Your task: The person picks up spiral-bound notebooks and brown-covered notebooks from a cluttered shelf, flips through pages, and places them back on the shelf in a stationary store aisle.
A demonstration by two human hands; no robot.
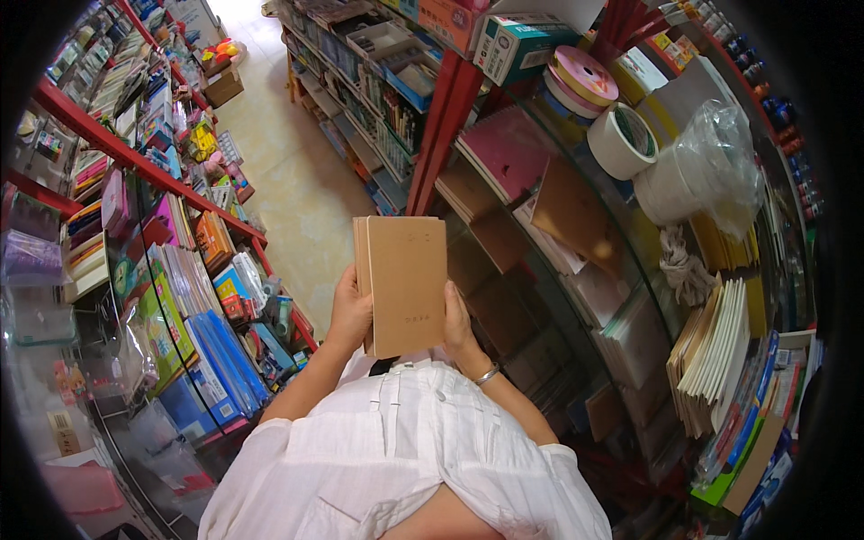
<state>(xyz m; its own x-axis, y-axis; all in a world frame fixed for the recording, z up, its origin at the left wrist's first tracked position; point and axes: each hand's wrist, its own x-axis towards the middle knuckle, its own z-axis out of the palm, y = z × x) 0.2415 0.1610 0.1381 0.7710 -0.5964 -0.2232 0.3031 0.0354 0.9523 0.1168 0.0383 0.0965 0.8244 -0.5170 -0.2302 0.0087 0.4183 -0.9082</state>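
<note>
A stack of brown kraft-cover notebooks [409, 287] is held upright in front of the white shirt, between both hands. My left hand [350, 309] grips the stack's left side, its thumb lying along the edge of the top cover. On the opposite edge, my right hand [462, 320] presses with the thumb up along the side and the other fingers hidden behind. Small dark print marks the top cover near its upper and lower ends. How many notebooks are in the stack cannot be made out.
Glass shelving [628, 236] with notebooks and papers rises close on the right, with tape rolls [622, 140] on top. Packed stationery racks with a red metal frame [148, 165] line the left. A tiled aisle floor [283, 169] runs ahead, with a cardboard box [223, 82] at its far side.
</note>
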